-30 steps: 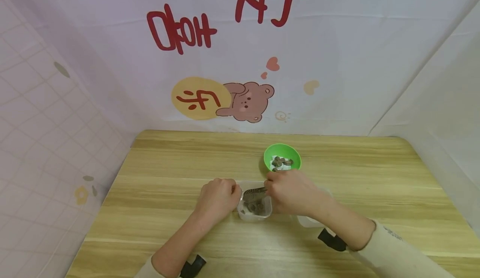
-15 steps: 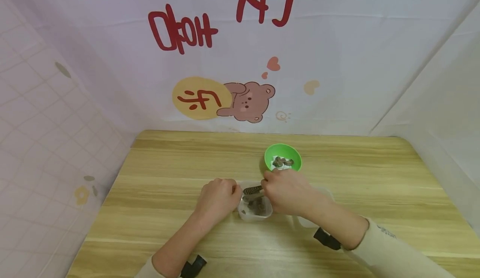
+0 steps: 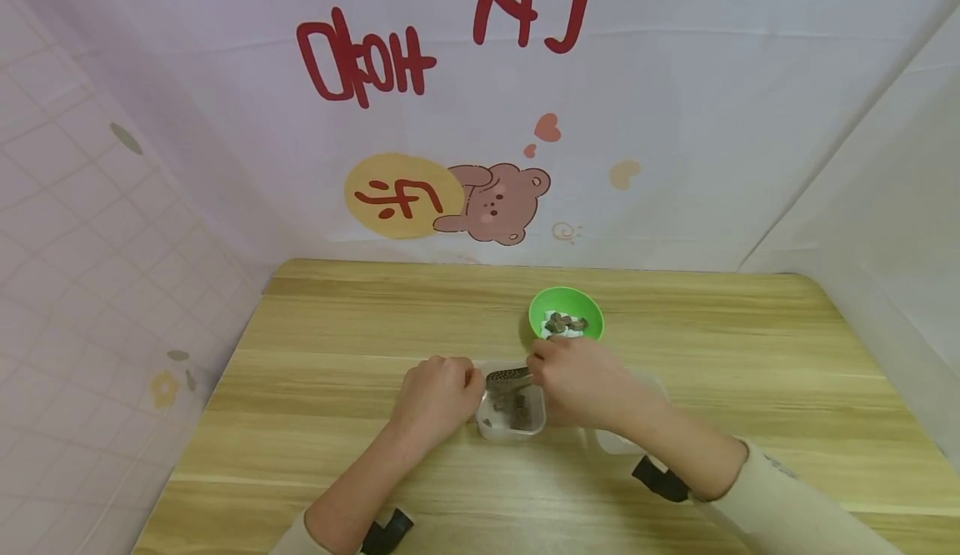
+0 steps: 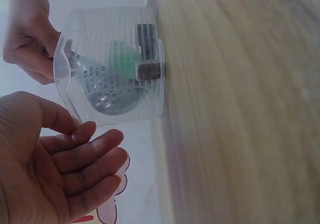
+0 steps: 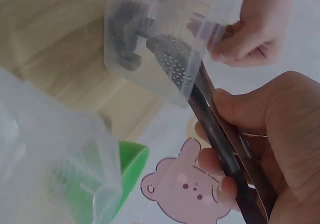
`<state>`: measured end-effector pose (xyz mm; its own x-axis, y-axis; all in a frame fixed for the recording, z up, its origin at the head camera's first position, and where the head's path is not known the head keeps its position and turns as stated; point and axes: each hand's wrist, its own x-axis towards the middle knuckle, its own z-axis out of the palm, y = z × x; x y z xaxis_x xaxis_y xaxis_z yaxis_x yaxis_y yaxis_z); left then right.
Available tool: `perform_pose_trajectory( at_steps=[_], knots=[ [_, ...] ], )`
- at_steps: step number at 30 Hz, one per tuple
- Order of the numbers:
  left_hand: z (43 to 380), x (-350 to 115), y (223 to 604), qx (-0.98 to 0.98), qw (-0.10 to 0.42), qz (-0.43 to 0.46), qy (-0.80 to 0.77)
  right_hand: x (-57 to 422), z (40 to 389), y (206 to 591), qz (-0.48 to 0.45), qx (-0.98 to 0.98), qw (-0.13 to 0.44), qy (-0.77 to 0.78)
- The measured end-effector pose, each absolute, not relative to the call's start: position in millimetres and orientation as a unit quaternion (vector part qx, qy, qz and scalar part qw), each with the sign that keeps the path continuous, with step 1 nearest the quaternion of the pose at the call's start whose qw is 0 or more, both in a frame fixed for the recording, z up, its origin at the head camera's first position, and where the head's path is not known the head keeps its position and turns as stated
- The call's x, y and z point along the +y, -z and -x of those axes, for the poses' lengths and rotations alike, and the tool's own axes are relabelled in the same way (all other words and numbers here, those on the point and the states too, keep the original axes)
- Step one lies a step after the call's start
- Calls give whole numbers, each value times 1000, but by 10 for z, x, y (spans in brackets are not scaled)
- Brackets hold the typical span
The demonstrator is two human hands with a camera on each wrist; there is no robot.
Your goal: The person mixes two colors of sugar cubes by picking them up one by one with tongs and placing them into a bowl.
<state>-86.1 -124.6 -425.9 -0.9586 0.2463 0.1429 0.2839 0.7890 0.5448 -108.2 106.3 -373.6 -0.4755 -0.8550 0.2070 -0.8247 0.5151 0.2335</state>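
Note:
My left hand (image 3: 438, 392) pinches the rim of a clear plastic container (image 3: 510, 434) between thumb and forefinger; its other fingers are loosely bent in the left wrist view. My right hand (image 3: 581, 380) grips metal tongs (image 5: 220, 139) by their two arms. Their perforated head (image 3: 506, 377) reaches down inside the container. Several dark brown chunks (image 3: 522, 412) lie on the container's bottom, and one brown cube (image 4: 148, 70) shows through its wall. Whether the tongs hold a chunk is unclear.
Behind my right hand stands a green bowl (image 3: 566, 297) with brown chunks (image 3: 561, 322) on white pieces. A second clear container (image 3: 617, 445) sits under my right forearm. A printed cloth (image 3: 675, 105) hangs behind the wooden table (image 3: 337, 322).
My right hand has shifted slightly left and back right with the tongs, whose ends spread apart midway. Chunks in the container have shifted. The left hand has stayed on the rim.

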Motion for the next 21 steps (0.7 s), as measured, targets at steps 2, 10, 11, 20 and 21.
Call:
perform_pose_trajectory(
  at_steps=[2,10,11,20,21],
  knots=[
    [860,-1242,4257,-946,32,139,292,1098,1088,3721,-487,-859,152,25],
    [854,-1232,4247,-945,28,138,294,1347,1106,3638,-462,-868,165,-79],
    [854,-1231,4247,-945,28,137,295,1391,1114,3608,-457,-868,170,-97],
    [845,-1230,4247,-944,23,134,300,1832,1254,3471,-391,-871,254,-157],
    [845,-1231,4249,-944,23,134,300,1884,1275,3486,-380,-874,260,-155]
  ],
)
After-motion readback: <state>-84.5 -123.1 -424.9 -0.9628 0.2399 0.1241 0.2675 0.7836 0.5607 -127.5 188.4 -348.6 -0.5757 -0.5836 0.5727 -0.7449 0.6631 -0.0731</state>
